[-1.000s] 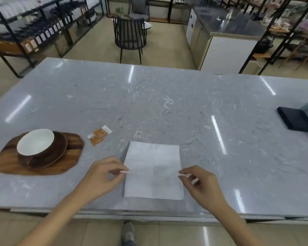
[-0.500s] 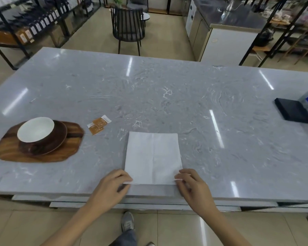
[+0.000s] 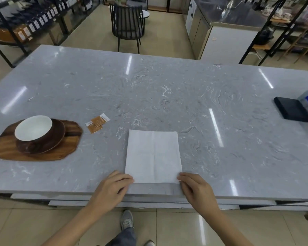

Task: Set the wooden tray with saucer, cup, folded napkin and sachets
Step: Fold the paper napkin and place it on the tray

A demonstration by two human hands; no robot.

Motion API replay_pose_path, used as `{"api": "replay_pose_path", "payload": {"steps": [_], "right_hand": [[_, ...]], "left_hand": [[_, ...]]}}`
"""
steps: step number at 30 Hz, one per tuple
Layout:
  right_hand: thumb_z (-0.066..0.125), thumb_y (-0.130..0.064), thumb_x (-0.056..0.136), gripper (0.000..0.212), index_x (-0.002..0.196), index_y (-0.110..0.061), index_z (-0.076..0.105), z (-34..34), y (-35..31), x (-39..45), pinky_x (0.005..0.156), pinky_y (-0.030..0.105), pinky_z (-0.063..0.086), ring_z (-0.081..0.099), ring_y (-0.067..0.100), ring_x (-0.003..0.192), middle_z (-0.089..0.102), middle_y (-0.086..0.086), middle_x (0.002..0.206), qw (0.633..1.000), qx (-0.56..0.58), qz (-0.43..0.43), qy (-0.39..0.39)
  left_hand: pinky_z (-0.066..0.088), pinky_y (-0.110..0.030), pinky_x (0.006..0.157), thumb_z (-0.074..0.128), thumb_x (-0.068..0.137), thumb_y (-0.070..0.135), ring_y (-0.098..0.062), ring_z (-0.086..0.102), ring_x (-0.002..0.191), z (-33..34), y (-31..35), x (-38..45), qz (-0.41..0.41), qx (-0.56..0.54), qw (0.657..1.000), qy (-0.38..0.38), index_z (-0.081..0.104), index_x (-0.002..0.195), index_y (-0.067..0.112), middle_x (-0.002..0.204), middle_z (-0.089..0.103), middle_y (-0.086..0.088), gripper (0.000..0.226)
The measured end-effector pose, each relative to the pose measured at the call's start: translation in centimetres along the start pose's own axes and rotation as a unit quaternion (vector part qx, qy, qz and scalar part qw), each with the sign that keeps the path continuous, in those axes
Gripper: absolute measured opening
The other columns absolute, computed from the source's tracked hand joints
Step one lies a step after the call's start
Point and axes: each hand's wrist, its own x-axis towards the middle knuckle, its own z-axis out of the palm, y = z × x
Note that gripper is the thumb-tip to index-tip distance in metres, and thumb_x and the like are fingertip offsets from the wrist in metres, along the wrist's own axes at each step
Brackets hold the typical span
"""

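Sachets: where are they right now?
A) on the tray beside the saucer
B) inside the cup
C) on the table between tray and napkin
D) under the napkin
C: the sachets lie on the bare table, just right of the tray and left of the napkin, touching neither.
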Motion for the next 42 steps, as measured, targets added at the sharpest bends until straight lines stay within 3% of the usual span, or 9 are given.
{"api": "replay_pose_path", "payload": {"steps": [6,8,11,14,22,27,31,35,42], "right_hand": [[0.055,-0.040,0.095,0.028,0.100,-0.025,0.078,-0.5,-1.2,0.6,0.059,0.027,0.060,0.069,0.009,0.094,0.070,-0.006,0.121,1.000,0.003,0.031,0.002],[0.048,-0.040,0.097,0.033,0.105,-0.024,0.076,-0.1,-2.2,3.2,0.058,0.030,0.060,0.068,0.015,0.102,0.069,-0.004,0.122,0.998,-0.026,0.037,0.041],[0.039,-0.037,0.104,0.043,0.139,-0.020,0.058,1.4,-3.5,8.6,0.092,0.037,0.056,0.051,0.023,0.134,0.055,0.001,0.148,0.996,-0.058,0.052,0.037],[0.028,-0.043,0.108,0.057,0.159,-0.018,0.023,3.7,-2.7,12.2,0.124,0.040,0.021,0.015,0.022,0.155,0.019,0.001,0.168,0.991,-0.096,0.074,-0.047],[0.006,-0.055,0.102,0.067,0.161,-0.025,0.002,5.9,0.3,12.7,0.126,0.037,0.000,0.000,0.014,0.156,0.000,-0.009,0.169,0.980,-0.130,0.119,-0.087],[0.022,-0.046,0.107,0.060,0.161,-0.023,0.007,4.5,0.0,12.7,0.127,0.037,0.005,0.002,0.014,0.156,0.002,-0.006,0.169,0.986,-0.060,0.121,-0.098],[0.051,-0.037,0.102,0.063,0.156,-0.013,0.028,2.5,-1.6,9.8,0.119,0.044,0.030,0.029,0.032,0.147,0.030,0.013,0.161,0.972,0.031,0.230,-0.036],[0.064,-0.033,0.094,0.061,0.147,-0.012,0.043,1.8,-3.6,5.2,0.100,0.044,0.048,0.049,0.033,0.120,0.049,0.014,0.135,0.962,0.007,0.273,-0.023],[0.064,-0.031,0.093,0.044,0.133,-0.017,0.052,1.9,-5.4,2.3,0.077,0.036,0.054,0.059,0.025,0.099,0.049,0.004,0.121,0.940,0.012,0.340,-0.014]], "left_hand": [[0.054,-0.029,0.074,0.057,0.088,0.032,-0.011,0.058,0.092,-0.6,-0.6,1.5,0.010,0.037,0.999,0.013,0.080,0.089,0.020,0.093,0.072,0.016,0.026],[0.055,-0.031,0.082,0.051,0.092,0.033,-0.014,0.059,0.102,-0.6,-0.5,3.8,0.001,0.037,0.999,0.028,0.078,0.101,0.019,0.103,0.072,0.010,0.032],[0.040,-0.040,0.115,0.041,0.100,0.037,-0.024,0.043,0.140,0.7,-0.3,8.6,-0.048,0.086,0.995,-0.003,0.057,0.140,0.013,0.146,0.056,-0.003,0.049],[0.007,-0.041,0.127,0.029,0.105,0.045,-0.020,0.003,0.156,2.5,-1.3,11.8,-0.092,0.151,0.981,-0.079,0.015,0.159,0.012,0.169,0.012,-0.003,0.065],[0.001,-0.039,0.127,0.013,0.100,0.062,-0.016,-0.012,0.155,3.2,-4.7,11.3,-0.117,0.198,0.968,-0.099,-0.009,0.158,0.011,0.168,-0.010,-0.002,0.081],[0.020,-0.051,0.122,0.036,0.097,0.057,-0.026,0.021,0.152,1.9,-3.8,12.7,-0.120,0.209,0.965,-0.102,0.028,0.154,0.007,0.165,0.023,-0.009,0.077],[0.039,-0.046,0.108,0.052,0.092,0.032,-0.032,0.049,0.130,0.0,-4.1,16.3,-0.021,0.169,0.981,-0.090,0.063,0.119,0.006,0.136,0.057,-0.012,0.039],[0.036,-0.039,0.113,0.052,0.098,0.020,-0.027,0.042,0.135,0.5,-2.2,21.5,0.041,0.084,0.971,-0.219,0.055,0.134,0.009,0.142,0.052,-0.009,0.038],[0.041,-0.046,0.109,0.064,0.093,0.030,-0.031,0.039,0.136,3.0,0.6,27.3,0.055,0.137,0.927,-0.345,0.031,0.153,0.021,0.147,0.040,-0.012,0.069]]}}
